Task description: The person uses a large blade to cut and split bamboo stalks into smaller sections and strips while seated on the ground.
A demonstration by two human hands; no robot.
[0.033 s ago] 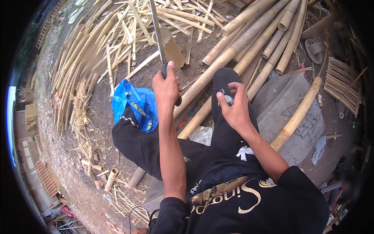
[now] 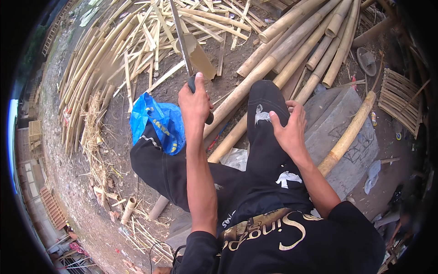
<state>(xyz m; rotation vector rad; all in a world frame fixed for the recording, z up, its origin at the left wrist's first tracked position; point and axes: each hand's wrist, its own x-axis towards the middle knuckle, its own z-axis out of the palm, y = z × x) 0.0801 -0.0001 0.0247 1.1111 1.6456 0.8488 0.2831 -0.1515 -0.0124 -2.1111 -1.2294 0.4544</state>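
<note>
My left hand (image 2: pixel 195 101) is closed around the dark handle of a machete (image 2: pixel 183 43). Its long, narrow blade points up and away from me, tilted slightly left, and the tip runs out at the top edge. Behind the blade, on the ground, is a curved tan piece (image 2: pixel 200 57); I cannot tell whether they touch. Over my raised right knee, my right hand (image 2: pixel 292 130) is empty, with thumb and fingers apart. A blue plastic bag (image 2: pixel 159 125) covers part of my left knee, beside my left forearm.
Thick bamboo poles (image 2: pixel 255 84) stretch away at the far right. Split bamboo strips (image 2: pixel 150 34) are heaped at the far left, near a row of bent bamboo lengths (image 2: pixel 98 55). Right of my leg lies a grey slab (image 2: pixel 340 118) with a bamboo pole (image 2: pixel 349 134) across it.
My right hand has moved a little right and toward me, its fingers less curled. The machete's tip has swung slightly left, with my left hand almost in place.
</note>
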